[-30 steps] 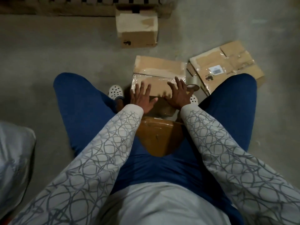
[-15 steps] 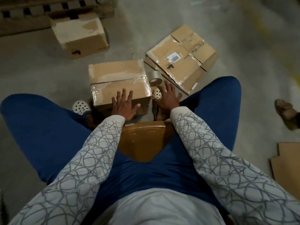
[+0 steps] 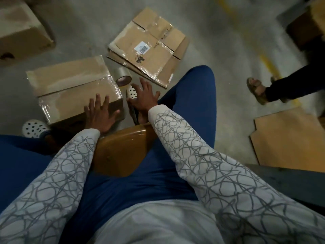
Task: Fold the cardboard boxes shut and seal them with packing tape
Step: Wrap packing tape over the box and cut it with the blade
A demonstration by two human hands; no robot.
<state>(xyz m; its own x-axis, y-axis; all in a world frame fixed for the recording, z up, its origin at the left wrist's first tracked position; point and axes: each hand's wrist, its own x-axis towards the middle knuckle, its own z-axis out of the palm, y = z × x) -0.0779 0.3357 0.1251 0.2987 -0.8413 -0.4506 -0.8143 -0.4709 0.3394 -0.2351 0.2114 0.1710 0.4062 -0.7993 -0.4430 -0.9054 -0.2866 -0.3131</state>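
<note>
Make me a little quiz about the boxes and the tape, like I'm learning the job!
1. True or false: the right hand grips the tape roll.
2. Which hand lies flat against the taped box? A the left hand; B the right hand; C neither.
3. Fill in: the white label is stuck on the ____ box.
Key: 1 false, its fingers are spread and hold nothing. 2 A. 3 flattened: it is the flattened box beside the tape roll.

Seated person; left hand [image 3: 101, 115] flat on taped box [image 3: 73, 90]; right hand [image 3: 143, 97] spread beside box, near tape roll [image 3: 123, 76]
</note>
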